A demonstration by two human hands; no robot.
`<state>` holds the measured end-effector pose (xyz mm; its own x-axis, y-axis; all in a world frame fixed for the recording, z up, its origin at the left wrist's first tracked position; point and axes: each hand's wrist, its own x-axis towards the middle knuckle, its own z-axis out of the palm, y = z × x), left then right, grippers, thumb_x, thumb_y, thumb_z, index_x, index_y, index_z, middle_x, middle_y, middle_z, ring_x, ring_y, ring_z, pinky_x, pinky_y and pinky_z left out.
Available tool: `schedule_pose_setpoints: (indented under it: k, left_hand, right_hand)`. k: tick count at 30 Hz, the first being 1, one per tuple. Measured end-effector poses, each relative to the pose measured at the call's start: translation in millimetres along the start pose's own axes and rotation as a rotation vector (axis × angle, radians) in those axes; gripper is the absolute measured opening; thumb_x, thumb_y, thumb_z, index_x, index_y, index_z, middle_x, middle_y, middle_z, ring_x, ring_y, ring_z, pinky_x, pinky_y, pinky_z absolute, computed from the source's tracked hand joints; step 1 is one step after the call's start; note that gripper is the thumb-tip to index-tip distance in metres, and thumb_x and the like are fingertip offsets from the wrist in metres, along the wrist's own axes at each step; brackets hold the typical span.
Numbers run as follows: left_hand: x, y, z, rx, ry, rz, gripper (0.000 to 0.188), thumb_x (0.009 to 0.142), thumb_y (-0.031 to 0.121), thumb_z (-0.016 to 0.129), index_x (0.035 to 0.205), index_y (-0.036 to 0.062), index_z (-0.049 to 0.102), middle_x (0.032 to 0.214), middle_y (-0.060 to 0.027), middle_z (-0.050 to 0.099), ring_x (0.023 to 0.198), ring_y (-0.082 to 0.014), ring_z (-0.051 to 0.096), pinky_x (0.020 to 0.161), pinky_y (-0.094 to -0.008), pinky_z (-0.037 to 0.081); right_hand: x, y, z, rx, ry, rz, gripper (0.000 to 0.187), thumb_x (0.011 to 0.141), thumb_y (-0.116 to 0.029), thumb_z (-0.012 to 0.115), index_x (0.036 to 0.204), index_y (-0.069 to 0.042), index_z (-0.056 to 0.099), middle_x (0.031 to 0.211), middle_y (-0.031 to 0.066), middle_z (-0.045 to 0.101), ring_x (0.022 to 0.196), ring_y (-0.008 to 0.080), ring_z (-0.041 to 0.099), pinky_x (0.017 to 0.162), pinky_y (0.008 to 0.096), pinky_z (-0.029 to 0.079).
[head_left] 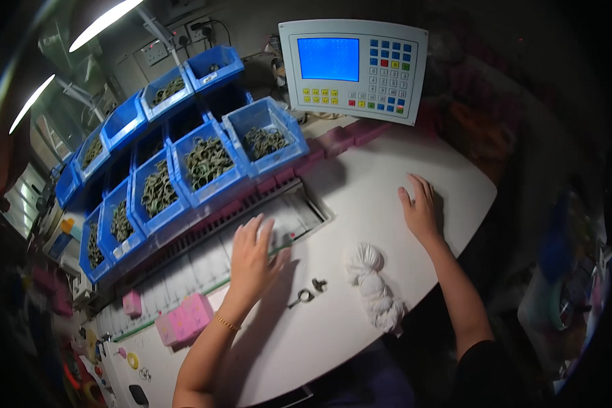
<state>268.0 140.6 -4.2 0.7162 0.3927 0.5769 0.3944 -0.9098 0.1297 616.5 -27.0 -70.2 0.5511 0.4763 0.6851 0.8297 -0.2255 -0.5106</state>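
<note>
My left hand (253, 262), with a gold bracelet (228, 322) on the wrist, hovers over the edge of a recessed light panel (211, 265) in the white table. Its fingers are apart, and no object shows in them. My right hand (420, 207) is at the right side of the table, fingers stretched forward and thumb apart, holding nothing. Between my forearms lie a small dark ring-shaped part (304, 296) with a stem and a second small dark part (319, 285). A twisted white cloth bundle (374, 289) lies to their right.
Tiered blue bins (207, 163) of grey-green metal parts stand at the back left. Behind the table is a control panel (353, 71) with a blue screen and coloured keys. A pink block (185, 319) and a smaller pink block (132, 304) sit left of my left arm. Lamps (105, 24) shine above.
</note>
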Motion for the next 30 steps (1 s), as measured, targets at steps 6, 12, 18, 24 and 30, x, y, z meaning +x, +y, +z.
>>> schedule_pose_setpoints:
  k: [6,12,18,24,30]
  left_hand:
    - [125.8,2.3,92.0,-0.017,-0.183,-0.136,0.057,0.085,0.036,0.074,0.126,0.0017,0.053,0.099,-0.016,0.061,0.099,-0.0354,0.059,0.093,-0.0467,0.044]
    - [216.1,-20.7,174.3,0.128,-0.003,-0.016,0.079,0.09,0.056,0.062,0.137,-0.006,0.044,0.126,-0.0256,0.056,0.117,-0.0426,0.054,0.105,-0.0516,0.038]
    - [224.7,-17.1,191.7,0.182,-0.128,-0.14,0.079,0.086,0.064,0.062,0.126,-0.004,0.053,0.102,-0.0208,0.06,0.096,-0.0398,0.059,0.091,-0.0512,0.044]
    - [203.2,37.2,192.5,0.071,-0.086,-0.074,0.082,0.085,0.062,0.063,0.131,-0.0051,0.05,0.112,-0.025,0.055,0.103,-0.0424,0.054,0.097,-0.059,0.037]
    - [128.4,130.1,168.4,-0.19,-0.279,-0.076,0.106,0.08,0.072,0.06,0.147,-0.0054,0.033,0.133,-0.0297,0.045,0.127,-0.0465,0.041,0.109,-0.0693,0.021]
  right_hand:
    - [100.7,40.1,60.3,-0.115,0.058,-0.308,0.041,0.096,-0.027,0.063,0.129,-0.002,0.058,0.126,0.0161,0.06,0.12,0.0357,0.052,0.102,0.0475,0.04]
    - [167.7,64.0,124.1,0.01,0.01,-0.162,0.033,0.096,-0.024,0.063,0.12,-0.002,0.063,0.118,0.0165,0.065,0.11,0.0348,0.059,0.093,0.0428,0.048]
    - [188.3,78.2,146.3,0.187,-0.043,-0.166,0.029,0.095,-0.018,0.063,0.12,-0.002,0.062,0.117,0.0158,0.066,0.106,0.0319,0.062,0.091,0.0399,0.05]
    - [176.3,106.3,114.2,0.199,-0.067,-0.064,0.027,0.093,-0.021,0.066,0.115,-0.006,0.066,0.113,0.0159,0.067,0.107,0.0341,0.061,0.092,0.0429,0.049]
    - [91.2,117.0,13.9,-0.112,-0.076,0.052,0.022,0.09,-0.027,0.066,0.105,-0.01,0.07,0.117,0.0106,0.065,0.116,0.0333,0.054,0.103,0.0474,0.039]
